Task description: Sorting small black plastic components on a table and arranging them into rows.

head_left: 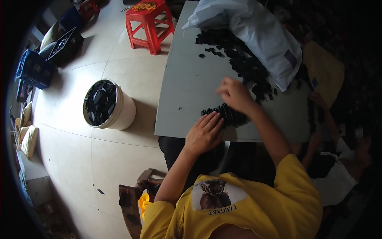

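Observation:
Close to the near edge of the grey table (185, 83), small black parts stand packed side by side in a row (234, 116). My left hand (203, 137) lies at the left end of this row, its fingers stretched out over the parts. Just above the row hovers my right hand (234, 95), fingers curled together; anything they pinch is too small or hidden to make out. A loose heap of similar black parts (247, 67) spreads beyond my right hand, along a large white plastic bag (264, 40). A few stray pieces (214, 51) lie left of the heap.
A white bucket (126, 109) full of black pieces stands on the floor left of the table. Beyond it is a red plastic stool (149, 26). Crates (36, 69) line the far left. At the right, another person's hand (318, 99) is beside a tan bag (326, 65).

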`<state>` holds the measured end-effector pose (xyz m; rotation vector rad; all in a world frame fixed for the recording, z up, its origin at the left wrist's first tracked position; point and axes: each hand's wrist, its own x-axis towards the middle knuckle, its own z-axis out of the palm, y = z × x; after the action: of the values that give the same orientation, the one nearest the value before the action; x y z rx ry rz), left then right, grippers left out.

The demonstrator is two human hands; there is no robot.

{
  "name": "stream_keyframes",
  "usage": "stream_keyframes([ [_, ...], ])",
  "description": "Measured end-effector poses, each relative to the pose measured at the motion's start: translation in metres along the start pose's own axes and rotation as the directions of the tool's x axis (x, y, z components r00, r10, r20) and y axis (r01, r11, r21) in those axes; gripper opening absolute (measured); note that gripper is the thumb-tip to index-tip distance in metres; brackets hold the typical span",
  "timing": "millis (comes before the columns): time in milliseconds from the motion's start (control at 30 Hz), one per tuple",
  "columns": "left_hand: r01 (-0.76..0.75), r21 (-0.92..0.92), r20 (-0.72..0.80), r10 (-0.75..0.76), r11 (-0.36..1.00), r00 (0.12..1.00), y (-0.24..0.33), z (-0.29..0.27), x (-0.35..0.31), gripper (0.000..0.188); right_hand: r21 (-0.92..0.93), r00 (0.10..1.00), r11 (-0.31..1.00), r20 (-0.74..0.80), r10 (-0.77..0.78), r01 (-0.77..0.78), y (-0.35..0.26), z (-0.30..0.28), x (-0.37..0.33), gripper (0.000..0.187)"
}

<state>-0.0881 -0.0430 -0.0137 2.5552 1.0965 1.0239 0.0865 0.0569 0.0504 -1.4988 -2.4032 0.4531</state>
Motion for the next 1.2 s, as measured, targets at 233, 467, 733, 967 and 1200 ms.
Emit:
stream_keyframes([
  [233, -0.001, -0.008, -0.047, 0.001, 1.000, 0.999, 0.005, 0.010, -0.004, 0.042, -0.092, 0.900, 0.994, -0.435, 0.012, -0.058, 0.042, 0.058, 0.127, 0.016],
  [467, 0.002, -0.019, -0.081, -0.003, 1.000, 0.997, -0.001, 0.009, -0.008, 0.044, -0.117, 0.962, 0.993, -0.273, -0.001, -0.032, 0.038, 0.048, 0.095, 0.011],
  [733, -0.047, 0.032, -0.163, 0.052, 0.998, 0.985, -0.002, 0.009, -0.008, 0.036, 0.388, 0.958, 0.921, -0.243, 0.153, -0.049, -0.017, 0.018, -0.052, 0.014],
  [967, -0.051, 0.021, -0.202, 0.054, 0.998, 0.978, 0.002, 0.013, -0.009, 0.031, 0.003, 0.904, 0.987, -0.402, -0.145, 0.160, -0.021, 0.044, -0.059, 0.014],
  [1200, -0.036, 0.062, -0.176, 0.047, 0.997, 0.983, 0.004, 0.007, -0.009, 0.032, -0.102, 0.952, 0.990, -0.279, -0.123, 0.098, -0.035, 0.029, -0.061, 0.010],
])
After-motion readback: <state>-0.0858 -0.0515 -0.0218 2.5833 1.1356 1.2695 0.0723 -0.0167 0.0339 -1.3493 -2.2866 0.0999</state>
